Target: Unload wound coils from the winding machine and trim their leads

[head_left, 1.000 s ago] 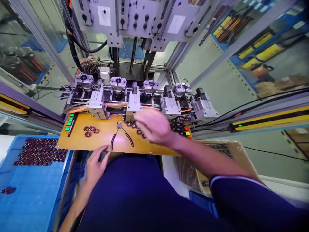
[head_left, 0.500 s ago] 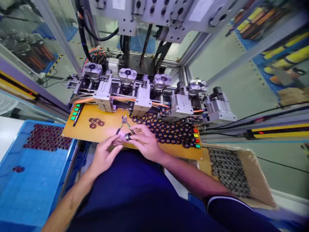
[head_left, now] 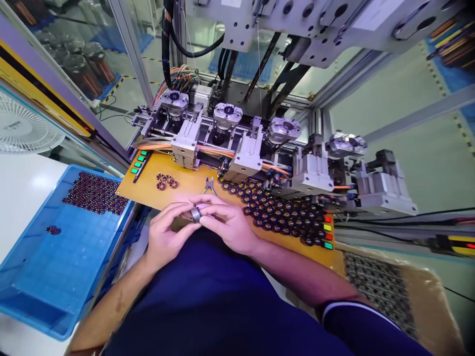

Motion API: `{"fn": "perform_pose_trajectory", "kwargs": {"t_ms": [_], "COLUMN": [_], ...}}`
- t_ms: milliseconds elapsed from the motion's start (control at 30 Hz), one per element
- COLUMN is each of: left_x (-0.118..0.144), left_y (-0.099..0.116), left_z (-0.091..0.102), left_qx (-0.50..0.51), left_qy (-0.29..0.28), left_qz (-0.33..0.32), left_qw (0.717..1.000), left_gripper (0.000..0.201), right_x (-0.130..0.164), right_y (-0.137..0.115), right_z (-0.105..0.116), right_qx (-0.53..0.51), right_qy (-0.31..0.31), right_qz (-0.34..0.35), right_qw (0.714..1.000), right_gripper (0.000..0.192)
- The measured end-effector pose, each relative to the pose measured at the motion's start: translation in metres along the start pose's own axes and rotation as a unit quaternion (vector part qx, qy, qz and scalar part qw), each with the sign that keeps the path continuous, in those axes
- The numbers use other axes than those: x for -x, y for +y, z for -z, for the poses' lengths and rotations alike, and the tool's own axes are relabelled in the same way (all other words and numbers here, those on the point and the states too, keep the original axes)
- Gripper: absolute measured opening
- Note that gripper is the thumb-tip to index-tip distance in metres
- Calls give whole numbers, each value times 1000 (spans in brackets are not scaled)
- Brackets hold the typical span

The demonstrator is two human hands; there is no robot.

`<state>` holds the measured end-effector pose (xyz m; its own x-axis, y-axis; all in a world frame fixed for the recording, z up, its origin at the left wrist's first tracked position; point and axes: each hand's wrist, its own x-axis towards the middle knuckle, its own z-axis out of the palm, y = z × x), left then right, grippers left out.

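Observation:
Between my hands, in front of my body, is a small ring-shaped motor stator point(head_left: 195, 214) with a grey metal outer band. My right hand point(head_left: 233, 227) pinches it from the right with thumb and fingers. From the other side, the curled fingers and thumb of my left hand point(head_left: 166, 235) close on the same stator. Just beyond my fingers lie cutting pliers point(head_left: 210, 185), jaws pointing away and handles partly hidden. Several dark stators with copper windings point(head_left: 276, 212) cover the orange work plate point(head_left: 143, 190) to the right; a small group of reddish ones point(head_left: 162, 186) lies left.
A row of metal machine fixtures point(head_left: 228, 116) stands behind the plate. On the left are a blue bin point(head_left: 55, 262) with many reddish stators and a white fan point(head_left: 22, 123). A cardboard box point(head_left: 432, 306) of grey parts sits right. Lit buttons point(head_left: 138, 164) line the plate's edges.
My left hand has moved in to the stator and closed on it; before, only my right hand held it. The view has shifted left, so the bench appears further right.

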<state>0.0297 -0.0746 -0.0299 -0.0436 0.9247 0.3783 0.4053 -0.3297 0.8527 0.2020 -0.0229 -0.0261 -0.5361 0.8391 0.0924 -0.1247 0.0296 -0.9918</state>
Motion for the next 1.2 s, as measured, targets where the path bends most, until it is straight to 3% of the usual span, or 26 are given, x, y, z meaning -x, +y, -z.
{"fn": "perform_pose_trajectory", "kwargs": {"t_ms": [100,200,300,400,467,567,767,1200], "left_x": [-2,3,13,17,17,17,15,16], "left_y": [0,-11,-43,-82,-98,-103,-99,-94], "left_z": [0,3,6,3,1,-1,0,2], "left_qx": [-11,-50,-125,-158,-161,-164,-167,-165], "left_qy": [-2,4,1,9,6,-5,-26,-38], "left_qz": [-23,-7,37,34,23,15,25,37], "left_qw": [1000,999,992,987,987,986,985,985], "left_gripper": [36,45,37,29,24,20,22,21], "right_x": [1,-10,-37,-70,-90,-109,-112,-114], "right_y": [-3,-17,-45,-77,-88,-84,-60,-64], "right_z": [0,27,94,179,226,263,266,257], "right_qx": [-3,37,170,389,444,482,540,663], "right_qy": [3,5,33,117,146,150,101,54], "right_qz": [-3,33,119,170,169,165,150,99], "right_qw": [1000,999,978,898,868,848,822,740], "right_gripper": [15,14,13,13,11,8,12,21]}}
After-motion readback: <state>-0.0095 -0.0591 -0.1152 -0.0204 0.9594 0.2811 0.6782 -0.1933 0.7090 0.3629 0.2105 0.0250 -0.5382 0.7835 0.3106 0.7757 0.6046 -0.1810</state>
